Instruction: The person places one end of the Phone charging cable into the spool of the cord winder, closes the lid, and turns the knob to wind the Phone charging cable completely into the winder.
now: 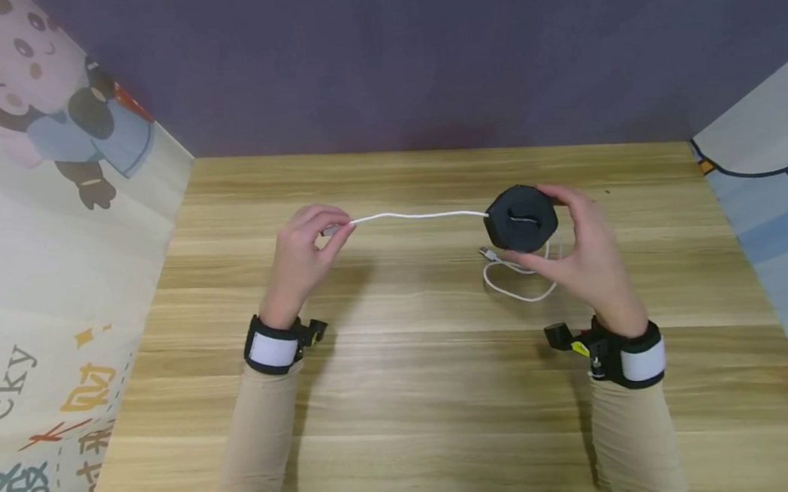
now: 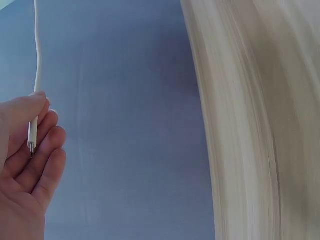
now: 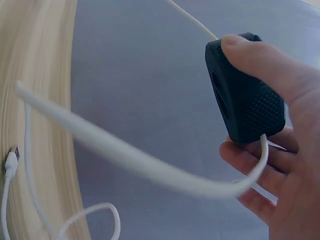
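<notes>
Wooden table below, left hand pinches white cable, right hand grips black case.

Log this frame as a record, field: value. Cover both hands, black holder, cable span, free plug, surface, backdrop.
Left hand: pinches one end of the white cable near its connector
Right hand: grips the black holder between thumb and fingers
Cable span: runs from left hand to holder, nearly straight, slight wave
Cable, other side: leaves holder, loops loosely
Free plug: USB-type, metal end exposed, in neither hand; seems to lie on the table
Surface: wood-grain table
Backdrop: dark wall beyond the table
</notes>
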A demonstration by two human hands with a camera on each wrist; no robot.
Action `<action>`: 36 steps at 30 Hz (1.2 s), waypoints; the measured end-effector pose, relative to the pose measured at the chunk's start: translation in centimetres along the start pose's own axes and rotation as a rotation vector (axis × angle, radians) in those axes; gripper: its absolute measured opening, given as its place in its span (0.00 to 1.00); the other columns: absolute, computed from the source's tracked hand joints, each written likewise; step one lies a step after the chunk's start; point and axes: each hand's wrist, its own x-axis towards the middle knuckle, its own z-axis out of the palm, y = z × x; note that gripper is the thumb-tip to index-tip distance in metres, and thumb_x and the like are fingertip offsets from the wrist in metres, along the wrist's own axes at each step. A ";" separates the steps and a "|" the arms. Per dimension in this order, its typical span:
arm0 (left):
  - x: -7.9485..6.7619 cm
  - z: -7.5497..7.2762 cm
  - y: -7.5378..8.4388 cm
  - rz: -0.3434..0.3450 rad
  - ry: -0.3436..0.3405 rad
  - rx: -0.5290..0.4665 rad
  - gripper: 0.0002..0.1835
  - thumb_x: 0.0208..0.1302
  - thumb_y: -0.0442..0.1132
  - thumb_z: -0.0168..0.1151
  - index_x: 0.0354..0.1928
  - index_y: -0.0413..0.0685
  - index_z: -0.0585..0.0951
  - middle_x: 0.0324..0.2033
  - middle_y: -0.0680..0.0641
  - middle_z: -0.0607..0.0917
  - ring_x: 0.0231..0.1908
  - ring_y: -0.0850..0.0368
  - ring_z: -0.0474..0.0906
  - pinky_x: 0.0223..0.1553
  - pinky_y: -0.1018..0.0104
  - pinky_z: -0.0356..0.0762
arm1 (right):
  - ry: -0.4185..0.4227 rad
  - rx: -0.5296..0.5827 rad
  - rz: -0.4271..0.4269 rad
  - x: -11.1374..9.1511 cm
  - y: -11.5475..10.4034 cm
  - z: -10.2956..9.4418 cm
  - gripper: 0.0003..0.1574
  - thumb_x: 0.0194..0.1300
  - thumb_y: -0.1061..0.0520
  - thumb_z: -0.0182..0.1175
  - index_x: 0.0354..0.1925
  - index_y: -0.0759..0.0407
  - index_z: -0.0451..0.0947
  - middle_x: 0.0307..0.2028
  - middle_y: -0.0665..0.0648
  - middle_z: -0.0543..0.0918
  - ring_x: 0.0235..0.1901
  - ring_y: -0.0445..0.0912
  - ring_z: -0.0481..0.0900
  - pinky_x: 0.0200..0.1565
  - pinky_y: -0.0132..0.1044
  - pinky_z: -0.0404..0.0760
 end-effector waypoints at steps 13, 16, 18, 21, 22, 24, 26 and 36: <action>-0.3 0.2 0.1 -0.120 -0.358 0.129 0.09 0.59 0.43 0.63 0.32 0.44 0.84 0.35 0.48 0.85 0.40 0.54 0.77 0.45 0.59 0.78 | 0.011 -0.030 -0.038 0.2 0.1 0.3 0.60 0.24 0.53 0.80 0.61 0.58 0.70 0.51 0.62 0.78 0.50 0.55 0.72 0.55 0.58 0.65; -0.4 0.8 0.1 -0.144 -0.459 0.157 0.08 0.58 0.42 0.64 0.32 0.44 0.84 0.35 0.48 0.85 0.39 0.54 0.78 0.45 0.59 0.78 | 0.003 -0.021 -0.055 0.2 -0.2 0.8 0.59 0.25 0.53 0.80 0.61 0.59 0.70 0.50 0.63 0.78 0.50 0.56 0.72 0.55 0.58 0.65; -0.6 1.2 0.2 -0.151 -0.522 0.165 0.07 0.58 0.41 0.64 0.32 0.44 0.83 0.35 0.48 0.84 0.39 0.54 0.78 0.45 0.59 0.78 | -0.007 -0.020 -0.074 0.2 -0.5 1.2 0.59 0.26 0.52 0.80 0.61 0.60 0.69 0.50 0.63 0.79 0.50 0.56 0.73 0.55 0.59 0.65; -0.8 1.8 0.3 -0.155 -0.595 0.169 0.07 0.58 0.40 0.64 0.32 0.44 0.83 0.35 0.48 0.84 0.38 0.54 0.77 0.44 0.60 0.78 | -0.022 -0.035 -0.108 0.1 -0.8 2.0 0.59 0.28 0.49 0.79 0.61 0.61 0.68 0.50 0.62 0.79 0.50 0.55 0.73 0.54 0.59 0.66; -0.9 2.0 0.4 -0.154 -0.617 0.170 0.07 0.58 0.40 0.64 0.32 0.45 0.83 0.35 0.49 0.84 0.38 0.55 0.77 0.44 0.60 0.78 | -0.024 -0.034 -0.116 0.1 -0.9 2.2 0.59 0.28 0.48 0.79 0.61 0.61 0.68 0.50 0.62 0.79 0.50 0.55 0.73 0.53 0.59 0.66; -1.0 2.2 0.5 -0.153 -0.650 0.164 0.06 0.57 0.41 0.64 0.33 0.45 0.84 0.34 0.49 0.83 0.37 0.55 0.77 0.43 0.61 0.78 | -0.026 -0.032 -0.126 0.1 -1.1 2.5 0.60 0.28 0.48 0.79 0.61 0.62 0.68 0.51 0.62 0.79 0.51 0.55 0.73 0.53 0.58 0.67; -1.0 2.5 0.8 -0.148 -0.672 0.161 0.07 0.57 0.41 0.65 0.33 0.46 0.84 0.34 0.50 0.83 0.36 0.56 0.76 0.42 0.62 0.78 | -0.025 -0.022 -0.124 0.1 -1.3 2.8 0.59 0.28 0.48 0.79 0.61 0.61 0.68 0.50 0.61 0.79 0.50 0.54 0.73 0.53 0.58 0.67; -0.3 3.2 2.8 0.047 -0.389 0.062 0.18 0.58 0.48 0.64 0.45 0.44 0.82 0.43 0.47 0.84 0.47 0.56 0.76 0.55 0.63 0.73 | -0.068 -0.018 -0.140 0.2 -1.8 3.5 0.59 0.28 0.47 0.79 0.61 0.60 0.69 0.51 0.60 0.79 0.50 0.52 0.73 0.53 0.55 0.66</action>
